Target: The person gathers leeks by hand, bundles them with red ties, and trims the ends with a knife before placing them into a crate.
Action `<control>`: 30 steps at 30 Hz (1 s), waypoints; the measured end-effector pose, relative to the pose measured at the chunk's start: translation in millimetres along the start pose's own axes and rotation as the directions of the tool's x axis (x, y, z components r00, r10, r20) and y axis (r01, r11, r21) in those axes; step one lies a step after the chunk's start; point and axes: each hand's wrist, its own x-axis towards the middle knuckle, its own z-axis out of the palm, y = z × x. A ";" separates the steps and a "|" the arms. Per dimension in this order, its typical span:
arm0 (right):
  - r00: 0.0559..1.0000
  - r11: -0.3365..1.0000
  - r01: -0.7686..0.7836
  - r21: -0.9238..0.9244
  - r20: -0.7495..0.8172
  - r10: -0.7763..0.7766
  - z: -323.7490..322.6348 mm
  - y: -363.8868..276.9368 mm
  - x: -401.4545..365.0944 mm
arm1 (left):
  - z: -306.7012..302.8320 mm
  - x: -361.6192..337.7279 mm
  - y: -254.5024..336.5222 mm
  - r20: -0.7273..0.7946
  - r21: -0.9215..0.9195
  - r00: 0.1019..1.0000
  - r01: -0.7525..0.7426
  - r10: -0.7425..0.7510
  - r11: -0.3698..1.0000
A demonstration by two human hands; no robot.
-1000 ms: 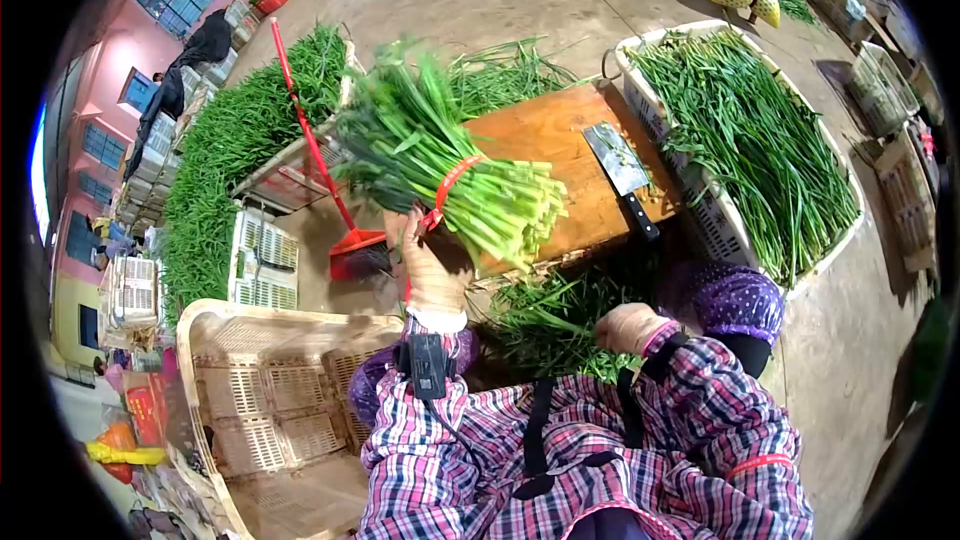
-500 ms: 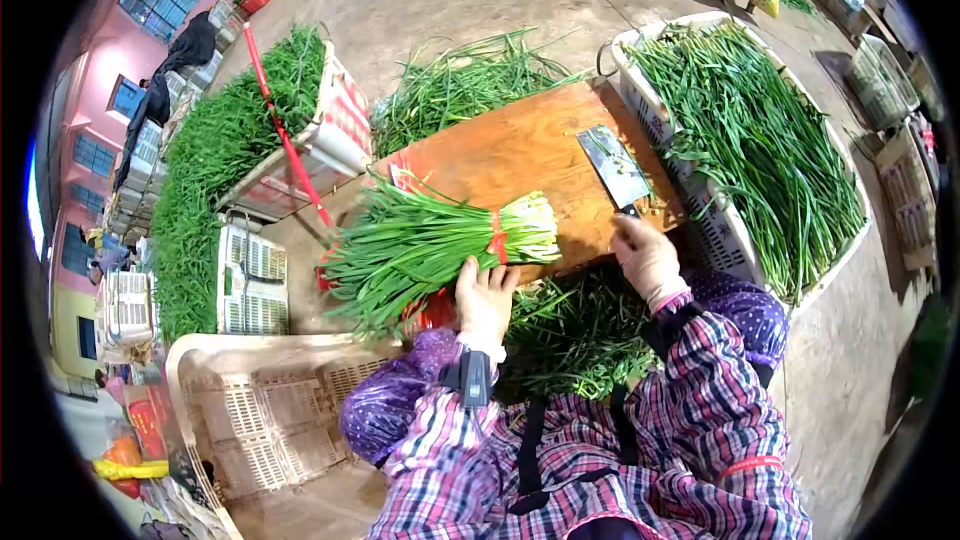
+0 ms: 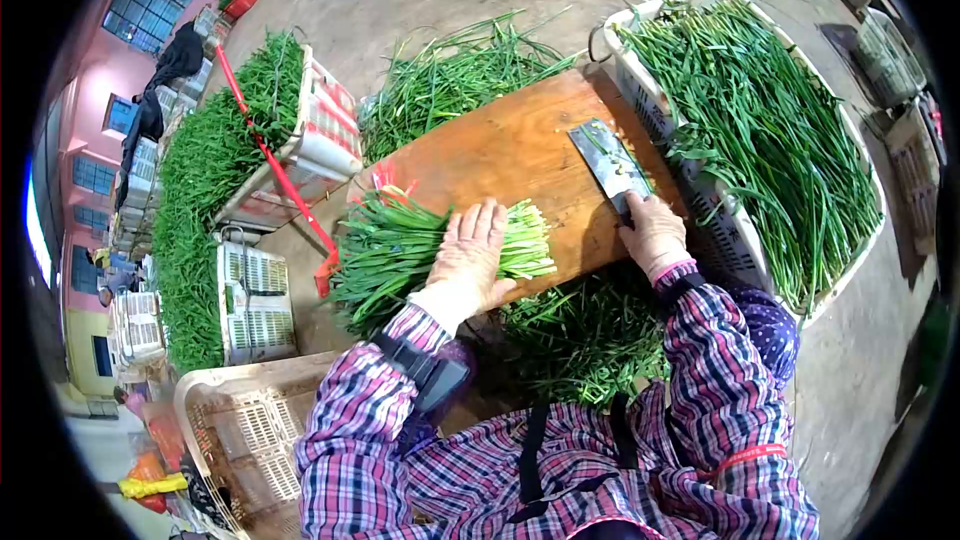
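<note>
A bundle of garlic chives (image 3: 390,250) lies across the wooden board (image 3: 470,165), its pale cut ends to the right. My left hand (image 3: 470,255) rests on top of the bundle, fingers stretched out flat over it and thumb on the near side. The hand covers the bundle's middle, so the red tie there is hidden. At the board's right side my right hand (image 3: 655,235) is closed round the dark handle of a cleaver (image 3: 607,160). The wide blade lies flat on the wood, pointing away, with bits of green on it.
Right of the board stands a white crate (image 3: 655,105) full of chives. Loose greens (image 3: 460,80) lie beyond the board, and more trimmings (image 3: 590,330) below it. At left are a heaped crate (image 3: 330,125), a red pole (image 3: 290,185) and an open beige crate (image 3: 230,380).
My left hand has moved from the bundle's near edge up onto its top, over the red tie. My right hand has shifted slightly up and right onto the cleaver's handle.
</note>
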 end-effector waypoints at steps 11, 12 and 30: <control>0.974 0.421 -0.146 0.895 0.055 0.222 47.8 11.2 17.4 | 3.3 36.7 28.1 0.196 0.164 0.980 -0.003 -0.030 0.987; 0.971 0.277 -0.184 0.943 0.131 0.200 35.4 1.1 3.4 | 2.2 40.1 28.8 0.231 0.165 0.972 0.010 -0.049 0.986; 0.997 0.721 0.064 0.690 -0.012 -0.077 13.1 -61.6 -126.8 | 6.9 65.5 34.8 0.318 0.113 0.898 0.282 -0.303 0.953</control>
